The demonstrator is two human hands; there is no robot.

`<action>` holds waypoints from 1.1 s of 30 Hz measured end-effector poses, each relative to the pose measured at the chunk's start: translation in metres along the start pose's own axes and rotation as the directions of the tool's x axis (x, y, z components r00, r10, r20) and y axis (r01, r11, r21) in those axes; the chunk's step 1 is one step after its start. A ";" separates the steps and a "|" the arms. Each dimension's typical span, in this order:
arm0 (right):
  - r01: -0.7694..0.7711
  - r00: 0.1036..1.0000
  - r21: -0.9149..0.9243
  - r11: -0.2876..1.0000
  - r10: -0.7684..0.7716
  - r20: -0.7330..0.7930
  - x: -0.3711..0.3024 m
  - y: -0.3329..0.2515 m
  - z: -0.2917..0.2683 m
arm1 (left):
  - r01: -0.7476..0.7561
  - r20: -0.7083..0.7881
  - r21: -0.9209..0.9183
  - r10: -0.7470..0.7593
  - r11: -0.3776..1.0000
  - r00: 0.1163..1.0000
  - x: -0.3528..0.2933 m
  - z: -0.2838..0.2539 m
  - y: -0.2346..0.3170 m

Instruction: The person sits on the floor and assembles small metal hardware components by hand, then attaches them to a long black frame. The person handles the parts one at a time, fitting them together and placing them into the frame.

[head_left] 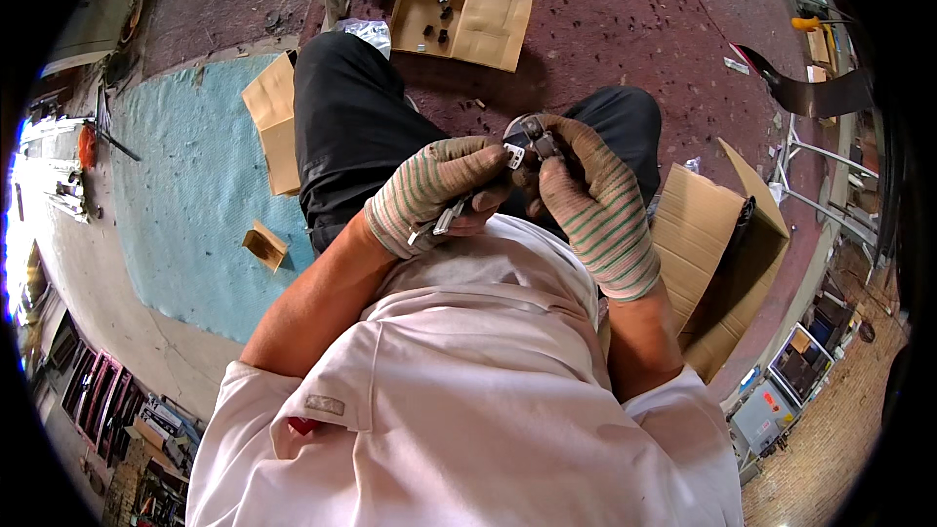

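Pale shirt (pixel 488 390) sits foremost; beyond it, I see the gloved left hand (pixel 434 179) pinching a small silver piece (pixel 514 156) just beside the dark metal part (pixel 545 144) gripped in the gloved right hand (pixel 597 205).

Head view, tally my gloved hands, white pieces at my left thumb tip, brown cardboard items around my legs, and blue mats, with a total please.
Gloved hands: 2
White piece: 1
Cardboard items: 4
Blue mat: 1
Total: 8
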State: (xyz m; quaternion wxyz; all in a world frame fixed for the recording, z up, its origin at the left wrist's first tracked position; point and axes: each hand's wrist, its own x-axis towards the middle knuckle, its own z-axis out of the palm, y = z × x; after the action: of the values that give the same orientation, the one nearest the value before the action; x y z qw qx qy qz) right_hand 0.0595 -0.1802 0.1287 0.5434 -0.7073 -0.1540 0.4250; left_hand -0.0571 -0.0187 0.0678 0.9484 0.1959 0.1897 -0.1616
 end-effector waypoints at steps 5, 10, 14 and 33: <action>0.192 0.975 -0.249 0.949 -0.214 -0.065 0.005 0.008 0.002 | -0.002 0.022 -0.013 0.002 1.000 1.000 -0.001 -0.002 0.002; 0.172 0.974 -0.300 0.938 -0.208 -0.090 0.002 -0.003 0.006 | -0.017 0.016 0.004 0.017 1.000 1.000 0.000 -0.003 0.001; 0.178 0.969 -0.319 0.931 -0.222 -0.106 0.002 -0.001 0.009 | -0.029 0.012 0.018 0.029 0.999 1.000 -0.002 -0.002 0.001; 0.215 0.958 -0.391 0.895 -0.272 -0.095 0.002 0.008 0.012 | -0.064 -0.016 0.029 0.065 0.998 0.998 0.000 -0.006 -0.002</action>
State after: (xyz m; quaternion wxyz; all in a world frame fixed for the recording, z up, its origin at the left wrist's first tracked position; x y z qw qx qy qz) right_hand 0.0500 -0.1743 0.1204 0.4561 -0.8029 -0.2798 0.2627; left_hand -0.0600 -0.0182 0.0620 0.9486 0.2168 0.1890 -0.1320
